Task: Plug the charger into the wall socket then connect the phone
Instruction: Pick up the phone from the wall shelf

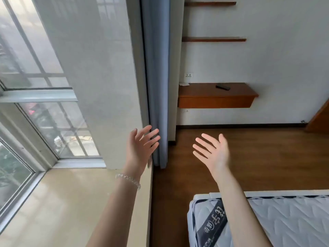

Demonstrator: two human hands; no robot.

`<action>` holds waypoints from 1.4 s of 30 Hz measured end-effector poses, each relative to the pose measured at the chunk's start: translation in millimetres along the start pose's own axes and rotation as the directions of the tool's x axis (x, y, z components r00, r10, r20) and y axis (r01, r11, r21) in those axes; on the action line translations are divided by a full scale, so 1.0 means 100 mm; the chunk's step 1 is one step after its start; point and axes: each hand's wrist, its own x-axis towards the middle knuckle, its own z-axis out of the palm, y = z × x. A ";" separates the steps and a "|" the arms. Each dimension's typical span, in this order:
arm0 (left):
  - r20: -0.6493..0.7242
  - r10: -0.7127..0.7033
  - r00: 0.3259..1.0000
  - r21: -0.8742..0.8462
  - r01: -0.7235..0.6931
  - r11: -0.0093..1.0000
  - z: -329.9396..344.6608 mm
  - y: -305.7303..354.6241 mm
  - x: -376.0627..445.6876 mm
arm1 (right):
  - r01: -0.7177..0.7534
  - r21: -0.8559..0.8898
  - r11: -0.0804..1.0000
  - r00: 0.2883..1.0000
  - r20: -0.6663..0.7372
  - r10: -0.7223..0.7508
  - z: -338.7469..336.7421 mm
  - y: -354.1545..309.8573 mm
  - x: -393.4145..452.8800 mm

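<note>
Well, both hands, left (140, 148) & right (213, 154), fingers spread, empty; white wall socket (189, 75) (small) above shelf (215, 97)

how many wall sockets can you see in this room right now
2. One white wall socket sits just above the floating wooden desk shelf; a second, smaller white socket is below it. Others may be hidden behind the blue curtain.

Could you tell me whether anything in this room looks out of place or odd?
Nothing looks damaged or spilled. Both the left hand and right hand are open and empty, and no charger or phone is identifiable.
</note>
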 end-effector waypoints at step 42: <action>0.723 -0.069 0.687 0.613 -0.685 -0.393 1.94 -1.20 5.44 | 0.225 -0.968 -0.111 0.861 0.250 -0.442 -0.20 -1.14 5.17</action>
